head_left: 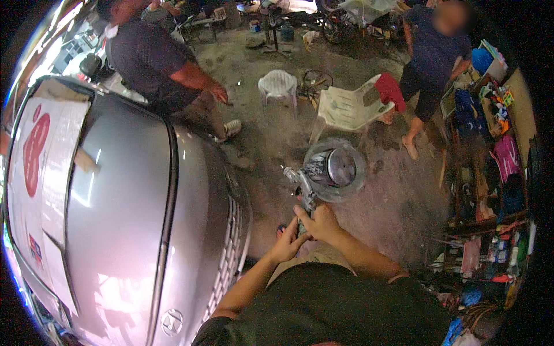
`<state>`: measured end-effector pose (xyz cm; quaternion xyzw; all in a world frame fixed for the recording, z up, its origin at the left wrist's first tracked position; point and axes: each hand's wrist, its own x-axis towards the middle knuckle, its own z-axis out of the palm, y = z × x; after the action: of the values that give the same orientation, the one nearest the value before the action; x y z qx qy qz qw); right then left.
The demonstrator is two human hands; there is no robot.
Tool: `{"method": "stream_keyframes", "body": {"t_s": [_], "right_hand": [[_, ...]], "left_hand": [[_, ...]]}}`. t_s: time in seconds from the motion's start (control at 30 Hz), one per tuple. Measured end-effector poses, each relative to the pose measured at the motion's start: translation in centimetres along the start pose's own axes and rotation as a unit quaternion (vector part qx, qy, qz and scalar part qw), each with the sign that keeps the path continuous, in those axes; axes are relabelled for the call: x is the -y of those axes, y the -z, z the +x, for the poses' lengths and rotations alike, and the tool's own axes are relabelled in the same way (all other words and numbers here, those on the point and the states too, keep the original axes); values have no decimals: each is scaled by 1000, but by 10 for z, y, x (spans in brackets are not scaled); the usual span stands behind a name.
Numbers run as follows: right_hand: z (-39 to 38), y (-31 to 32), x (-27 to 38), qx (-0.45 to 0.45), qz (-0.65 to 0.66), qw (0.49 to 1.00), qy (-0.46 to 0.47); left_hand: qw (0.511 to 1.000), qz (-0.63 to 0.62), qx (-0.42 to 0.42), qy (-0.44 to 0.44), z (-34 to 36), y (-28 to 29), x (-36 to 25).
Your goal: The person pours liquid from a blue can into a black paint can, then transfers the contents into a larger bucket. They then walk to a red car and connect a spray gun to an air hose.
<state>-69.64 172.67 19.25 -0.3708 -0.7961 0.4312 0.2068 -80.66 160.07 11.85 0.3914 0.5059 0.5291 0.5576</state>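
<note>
In front of my waist is a silver spray gun (306,190), pointing away from me. My right hand (324,224) wraps round its handle, thumb and fingers closed. Against the lower end of the handle is my left hand (287,244), its fingers bent round it and meeting the right hand; what lies between the palms is hidden. Just beyond the gun sits a round metal can (341,167) with a shiny top, inside a wider, pale, round container or rim (362,183).
A silver car's hood (124,173) fills the left, with printed cardboard (49,173) over its windshield. Ahead are a white plastic stool (278,84) and a cream plastic chair (349,108). People stand at left (150,63) and right (435,52). Cluttered shelves (490,144) line the right.
</note>
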Motion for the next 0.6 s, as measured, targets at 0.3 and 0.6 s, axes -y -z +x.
{"method": "stream_keyframes", "body": {"t_s": [0.3,0.6], "right_hand": [[214,-20,-27,39,-98,989,-107],[454,-22,-64,-57,-1,998,-26]], "left_hand": [[971,-191,81,116,182,140,21],[857,-488,106,127,379,245,-29]]}}
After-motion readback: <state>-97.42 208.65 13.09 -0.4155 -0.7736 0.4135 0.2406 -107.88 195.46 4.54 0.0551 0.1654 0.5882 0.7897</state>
